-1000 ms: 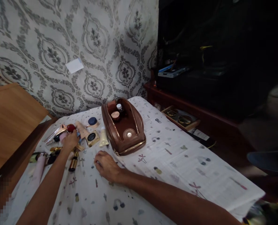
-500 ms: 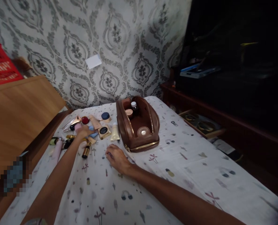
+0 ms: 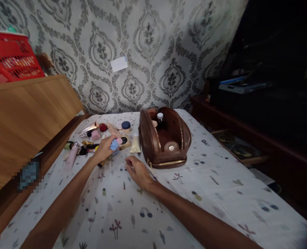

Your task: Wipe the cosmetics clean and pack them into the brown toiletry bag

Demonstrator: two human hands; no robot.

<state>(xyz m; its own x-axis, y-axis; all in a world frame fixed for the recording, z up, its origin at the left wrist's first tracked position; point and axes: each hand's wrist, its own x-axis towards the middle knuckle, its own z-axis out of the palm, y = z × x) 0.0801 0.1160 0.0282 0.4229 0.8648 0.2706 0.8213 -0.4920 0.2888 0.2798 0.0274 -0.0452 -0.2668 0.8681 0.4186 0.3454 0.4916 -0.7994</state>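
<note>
Wallpapered room; bed under a printed sheet. The small blue item is pinched in my left hand, among loose cosmetics near the bed's left edge. My right hand lies released on the sheet, just beside the open brown pouch. Risk: a loose pinch drops the item; my wrist may scatter the tubes.
</note>
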